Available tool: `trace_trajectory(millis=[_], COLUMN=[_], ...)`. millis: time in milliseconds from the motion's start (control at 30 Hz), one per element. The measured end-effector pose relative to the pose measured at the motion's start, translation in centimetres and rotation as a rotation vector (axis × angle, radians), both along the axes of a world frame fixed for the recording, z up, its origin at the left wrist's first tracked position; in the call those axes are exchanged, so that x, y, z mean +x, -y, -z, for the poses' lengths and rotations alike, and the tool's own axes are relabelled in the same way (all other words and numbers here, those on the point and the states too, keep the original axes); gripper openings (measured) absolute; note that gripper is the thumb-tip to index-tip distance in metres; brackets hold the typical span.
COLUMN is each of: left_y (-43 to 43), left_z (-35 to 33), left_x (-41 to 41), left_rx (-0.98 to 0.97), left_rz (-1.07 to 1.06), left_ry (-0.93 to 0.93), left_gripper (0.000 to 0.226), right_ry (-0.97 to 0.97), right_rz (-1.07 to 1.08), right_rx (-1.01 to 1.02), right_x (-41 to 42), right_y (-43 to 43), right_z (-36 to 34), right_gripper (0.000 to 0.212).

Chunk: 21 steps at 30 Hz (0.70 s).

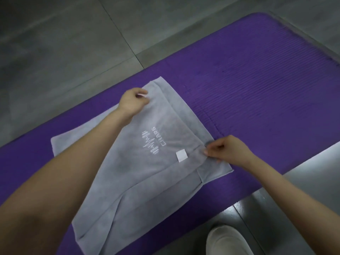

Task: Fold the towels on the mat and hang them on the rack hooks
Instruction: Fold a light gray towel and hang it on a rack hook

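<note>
- Currently, from the head view: pinching the upper layer of the grey towel (139, 162) at two corners, with the left hand (133, 100) on the far one and the right hand (226, 150) on the nearer right one; spread flat on the purple mat (257, 80).
- Likely to land skewed if pulled unevenly, leaving stepped edges.
- Could drag the lower layer along and wrinkle it, with nothing pinning it down.
- Might slip from such small fingertip pinches.
- Cannot see any rack, hooks or other towels.
- Hard to make out the left fingertips, curled under; hidden beneath the left forearm in part, and cut off at the bottom edge.
</note>
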<state>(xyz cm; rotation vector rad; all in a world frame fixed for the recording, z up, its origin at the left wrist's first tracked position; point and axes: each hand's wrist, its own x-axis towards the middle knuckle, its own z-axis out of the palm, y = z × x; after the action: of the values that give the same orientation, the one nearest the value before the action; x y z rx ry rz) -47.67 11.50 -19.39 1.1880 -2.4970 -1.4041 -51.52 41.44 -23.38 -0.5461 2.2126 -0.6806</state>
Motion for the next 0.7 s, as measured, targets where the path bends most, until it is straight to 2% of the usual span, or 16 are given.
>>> trace_trajectory(millis=[67, 167, 267, 367, 533, 633, 700], left_y=[-1.5, -2.8, -3.2, -4.0, -6.2, -7.0, -7.0], left_z=[0.6, 1.2, 2.0, 3.1, 4.6, 5.7, 6.4], left_x=[4.0, 11.2, 18.3, 24.3, 31.5, 34.2, 35.4], left_rx=[-0.059, -0.166, -0.254, -0.278, -0.404, -0.57, -0.552], left_rz=[0.173, 0.343, 0.299, 0.141, 0.251, 0.366, 0.404], left_ry=[0.083, 0.23, 0.329, 0.356, 0.364, 0.386, 0.411], left_gripper=[0.019, 0.012, 0.006, 0.016, 0.049, 0.046, 0.042], right_ry=[-0.144, -0.419, -0.425, -0.523, -0.438, -0.374, -0.357], right_rz=[-0.064, -0.148, -0.207, -0.305, -0.268, -0.345, -0.407], right_rx=[0.041, -0.045, -0.034, 0.062, -0.065, -0.109, -0.122], right_x=[0.2, 0.6, 1.2, 2.0, 1.7, 1.2, 1.0], right_y=[0.0, 0.3, 1.5, 2.7, 2.2, 0.7, -0.3], right_z=[0.3, 0.8, 1.1, 1.6, 1.9, 1.9, 2.1], right_gripper=[0.022, 0.033, 0.049, 0.048, 0.016, 0.014, 0.017])
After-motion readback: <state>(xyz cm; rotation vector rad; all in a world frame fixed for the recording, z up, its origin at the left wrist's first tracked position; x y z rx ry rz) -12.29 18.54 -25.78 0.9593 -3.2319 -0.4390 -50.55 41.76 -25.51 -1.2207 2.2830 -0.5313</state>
